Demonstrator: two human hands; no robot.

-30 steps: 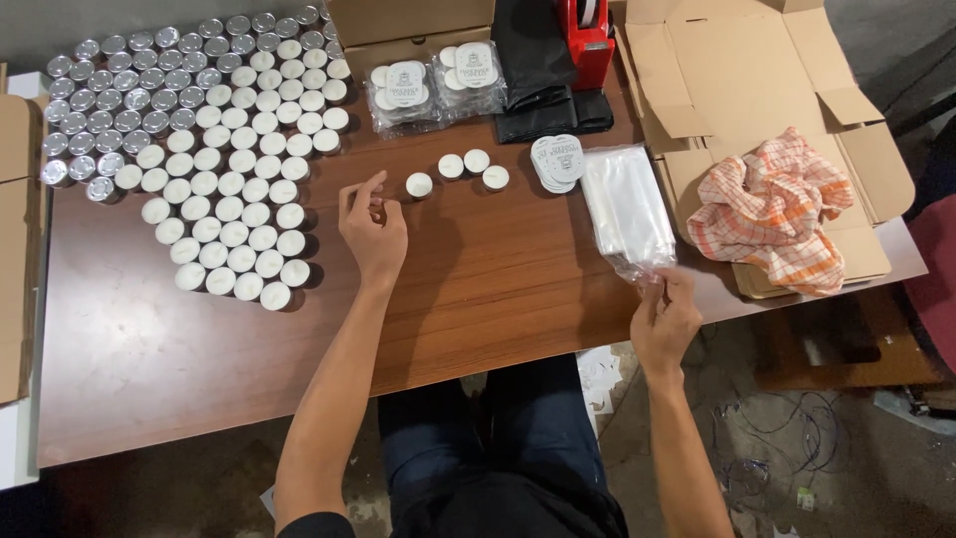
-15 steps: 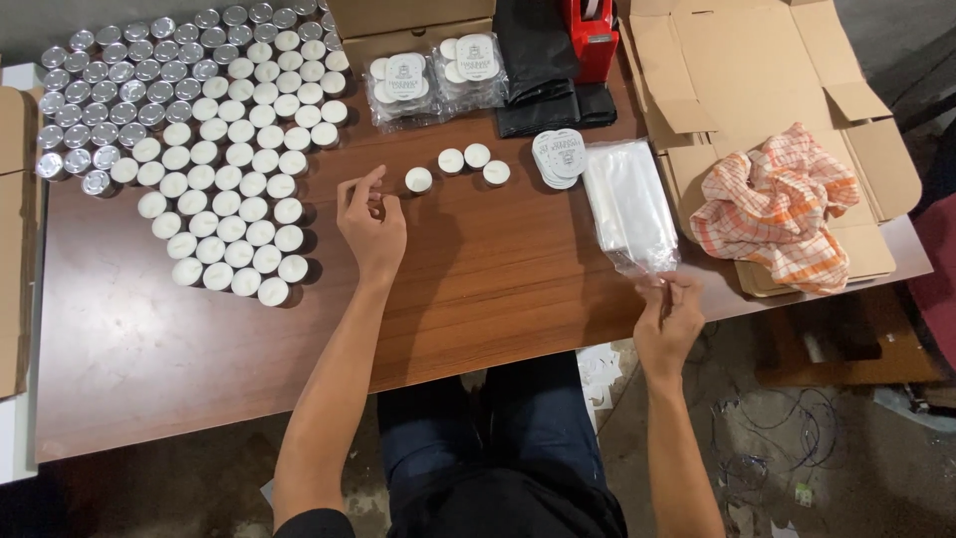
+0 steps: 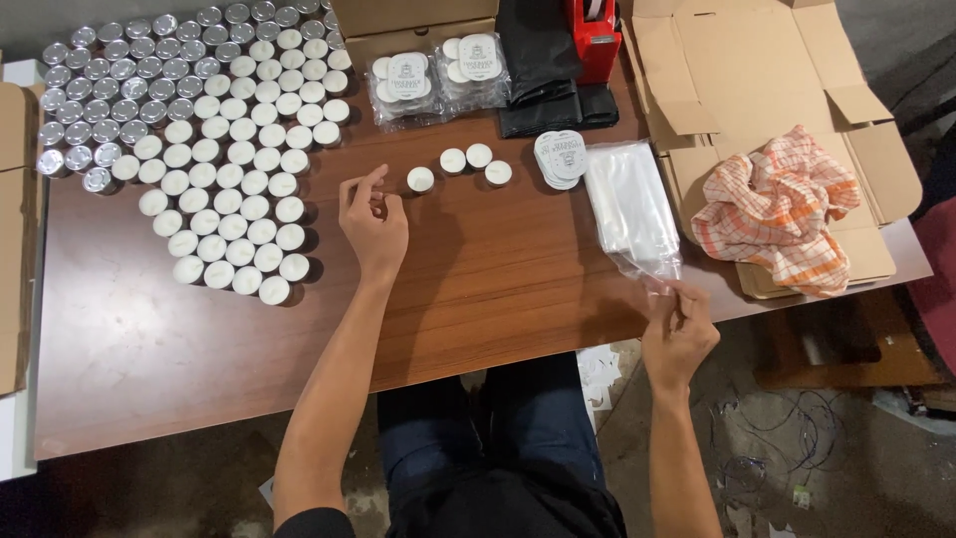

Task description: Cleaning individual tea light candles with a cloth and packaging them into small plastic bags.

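Little moved since half a second back: left hand (image 3: 373, 224) resting in the same spot on the counter (image 3: 478, 289), right hand (image 3: 679, 334) shifted slightly at the near edge. Left fingers loosely curled, pinching nothing plainly visible; nearest, a lone white tealight (image 3: 420, 179). Right fingers clamped on the lower edge of the stack of clear plastic bags (image 3: 629, 209). Best peeled one sheet at a time, gently, with the rest kept flat. Further back: two clear packs with white labels (image 3: 436, 68), round white stickers (image 3: 560, 157), red tape dispenser (image 3: 595, 30).
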